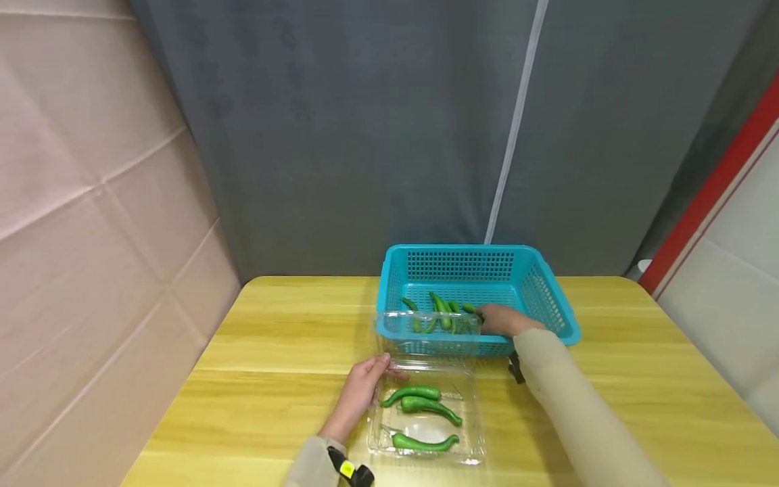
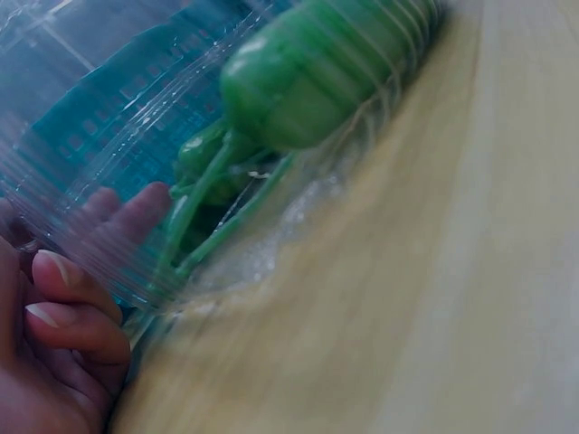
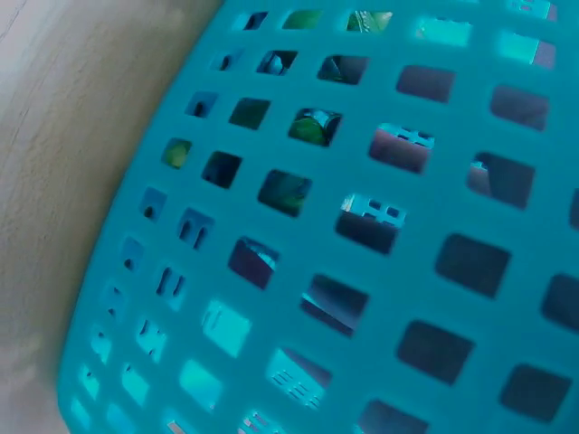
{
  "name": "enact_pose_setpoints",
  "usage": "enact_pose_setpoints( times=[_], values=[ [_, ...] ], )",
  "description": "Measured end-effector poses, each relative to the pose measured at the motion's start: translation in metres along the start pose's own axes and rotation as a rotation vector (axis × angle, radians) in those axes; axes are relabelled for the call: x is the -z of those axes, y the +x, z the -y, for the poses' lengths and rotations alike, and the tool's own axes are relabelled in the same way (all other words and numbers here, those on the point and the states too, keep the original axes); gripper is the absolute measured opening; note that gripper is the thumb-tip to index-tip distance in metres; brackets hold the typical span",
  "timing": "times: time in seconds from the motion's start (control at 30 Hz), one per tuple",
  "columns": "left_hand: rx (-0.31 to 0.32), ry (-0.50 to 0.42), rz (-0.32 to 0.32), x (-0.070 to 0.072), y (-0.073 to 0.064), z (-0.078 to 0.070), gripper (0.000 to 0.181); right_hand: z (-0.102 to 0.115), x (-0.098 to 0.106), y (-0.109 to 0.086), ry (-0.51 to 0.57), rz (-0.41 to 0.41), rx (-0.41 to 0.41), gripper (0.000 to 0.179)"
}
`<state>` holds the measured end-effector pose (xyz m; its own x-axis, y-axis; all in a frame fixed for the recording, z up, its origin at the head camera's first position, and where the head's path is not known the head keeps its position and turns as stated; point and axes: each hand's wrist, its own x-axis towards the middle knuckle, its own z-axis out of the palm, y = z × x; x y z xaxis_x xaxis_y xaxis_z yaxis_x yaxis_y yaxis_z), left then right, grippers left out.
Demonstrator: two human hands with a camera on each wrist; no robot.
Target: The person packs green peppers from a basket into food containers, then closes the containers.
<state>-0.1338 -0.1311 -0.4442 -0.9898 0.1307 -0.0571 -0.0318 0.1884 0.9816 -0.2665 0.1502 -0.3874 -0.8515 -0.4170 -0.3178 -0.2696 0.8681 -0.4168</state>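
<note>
Grey curtain backs a wooden table bearing a blue basket and, nearer, an open clear container. The left hand grips the container's edge; the right hand dips among basketed peppers (its finger state I cannot tell). Three green peppers lie inside the container.

The clamshell container looks like thin, clear plastic, glossy and ribbed, with bright glints along its folds. The green chili peppers have smooth skin with a soft sheen. The basket is smooth turquoise plastic, pierced by a grid of holes and faintly shiny. The table shows a yellow wood grain under a smooth, slightly satiny surface. The grey curtain looks like matt cloth; the beige sleeve is matt fabric.
</note>
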Motion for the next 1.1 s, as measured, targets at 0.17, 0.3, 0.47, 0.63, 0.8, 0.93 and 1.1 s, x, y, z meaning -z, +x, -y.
enact_pose_setpoints(
  times=[0.17, 0.3, 0.47, 0.63, 0.8, 0.93, 1.1],
  values=[
    [0.004, 0.007, -0.006, -0.001, 0.001, 0.0, 0.038, 0.001, 0.0, 0.001, 0.011, 0.017, -0.014, 0.046],
    [-0.004, -0.01, -0.011, -0.001, 0.003, 0.003, 0.037, 0.0, 0.001, 0.003, -0.014, 0.015, -0.038, 0.041],
    [0.006, -0.013, -0.019, 0.0, 0.011, 0.021, 0.04, 0.002, 0.001, 0.003, -0.021, -0.017, -0.055, 0.024],
    [0.002, 0.016, -0.037, 0.0, 0.015, 0.031, 0.045, 0.006, 0.0, 0.002, -0.029, -0.087, -0.068, 0.013],
    [-0.008, 0.032, -0.042, 0.0, 0.014, 0.029, 0.045, 0.005, 0.0, 0.0, -0.119, -0.192, -0.049, 0.013],
    [0.006, 0.022, -0.034, 0.0, 0.014, 0.029, 0.044, 0.005, 0.0, -0.002, -0.173, -0.269, 0.0, 0.02],
    [0.017, 0.015, -0.032, 0.0, 0.013, 0.029, 0.044, 0.005, -0.001, -0.004, -0.173, -0.355, 0.039, 0.025]
  ],
)
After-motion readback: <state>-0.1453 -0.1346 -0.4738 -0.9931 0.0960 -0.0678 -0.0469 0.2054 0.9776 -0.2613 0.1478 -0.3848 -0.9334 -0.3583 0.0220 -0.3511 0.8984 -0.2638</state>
